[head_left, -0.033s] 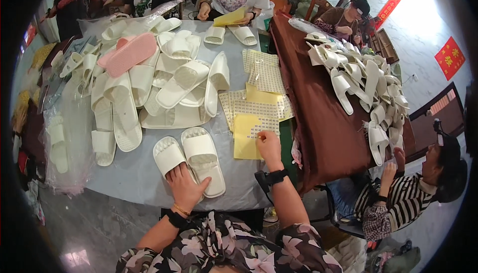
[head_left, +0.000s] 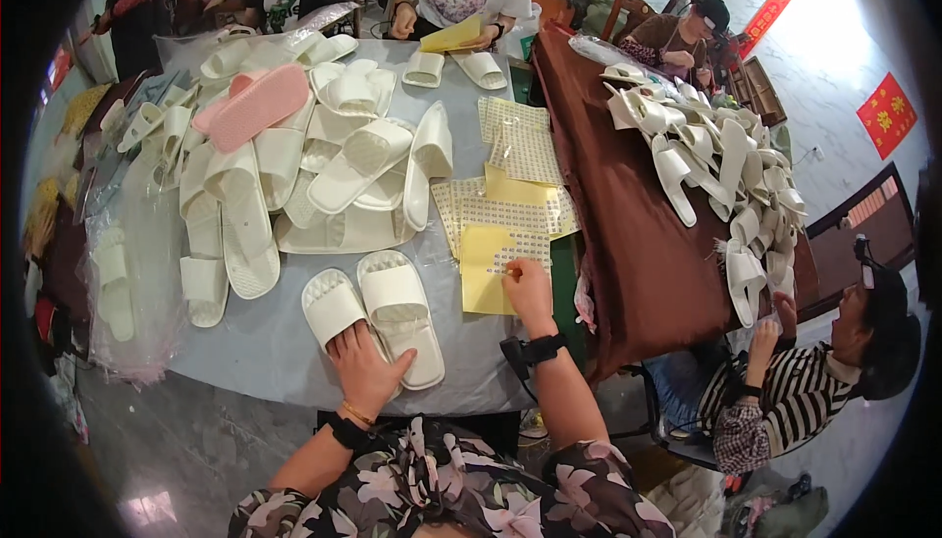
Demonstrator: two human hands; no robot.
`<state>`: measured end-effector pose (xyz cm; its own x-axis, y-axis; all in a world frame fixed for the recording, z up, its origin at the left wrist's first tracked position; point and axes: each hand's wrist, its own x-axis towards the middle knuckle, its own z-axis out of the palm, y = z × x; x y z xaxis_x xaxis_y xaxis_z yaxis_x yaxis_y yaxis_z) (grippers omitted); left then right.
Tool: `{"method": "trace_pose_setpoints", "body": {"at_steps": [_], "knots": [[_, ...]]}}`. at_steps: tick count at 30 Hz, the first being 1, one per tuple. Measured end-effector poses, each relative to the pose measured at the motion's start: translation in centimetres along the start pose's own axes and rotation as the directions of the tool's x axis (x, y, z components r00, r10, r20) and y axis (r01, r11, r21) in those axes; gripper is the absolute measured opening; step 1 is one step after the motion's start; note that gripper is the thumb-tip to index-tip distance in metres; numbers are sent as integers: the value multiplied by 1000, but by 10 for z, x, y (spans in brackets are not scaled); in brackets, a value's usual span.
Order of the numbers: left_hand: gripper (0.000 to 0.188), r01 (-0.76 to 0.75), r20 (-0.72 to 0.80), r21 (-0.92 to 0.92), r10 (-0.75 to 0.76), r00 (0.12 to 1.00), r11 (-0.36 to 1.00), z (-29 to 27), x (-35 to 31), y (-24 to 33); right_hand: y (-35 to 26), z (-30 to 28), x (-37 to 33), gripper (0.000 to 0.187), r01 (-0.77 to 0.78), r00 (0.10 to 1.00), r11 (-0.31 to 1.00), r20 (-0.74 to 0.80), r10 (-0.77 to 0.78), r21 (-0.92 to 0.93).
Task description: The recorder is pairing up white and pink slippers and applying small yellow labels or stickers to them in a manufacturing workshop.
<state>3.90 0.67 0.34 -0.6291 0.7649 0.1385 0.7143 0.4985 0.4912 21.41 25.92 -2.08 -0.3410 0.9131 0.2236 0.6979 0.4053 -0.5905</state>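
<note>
Two white slippers (head_left: 394,295) lie unmoved under and just beyond the left hand (head_left: 367,363), its fingers outstretched against one and thumb resting on the other. To its right, the right hand (head_left: 530,291) has edged slightly leftward over the yellow label sheet (head_left: 481,288); whether its bent fingers pinch anything, I cannot tell
</note>
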Motion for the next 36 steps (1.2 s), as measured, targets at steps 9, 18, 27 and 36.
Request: {"method": "trace_pose_setpoints", "body": {"at_steps": [9, 18, 27, 36], "knots": [[95, -6, -37, 58, 9, 999, 998, 3, -1, -2, -3, 10, -5, 11, 32, 998, 999, -57, -32, 9], [96, -3, -27, 73, 5, 1000, 997, 4, -3, -3, 1, 9, -6, 10, 44, 998, 996, -41, -41, 81], [95, -10, -37, 53, 12, 999, 999, 2, -3, -4, 0, 6, -6, 15, 45, 999, 981, -9, -44, 189], [96, -7, -8, 50, 7, 1000, 999, 2, -3, -4, -3, 3, -8, 16, 26, 1000, 991, 0, -26, 134]]}}
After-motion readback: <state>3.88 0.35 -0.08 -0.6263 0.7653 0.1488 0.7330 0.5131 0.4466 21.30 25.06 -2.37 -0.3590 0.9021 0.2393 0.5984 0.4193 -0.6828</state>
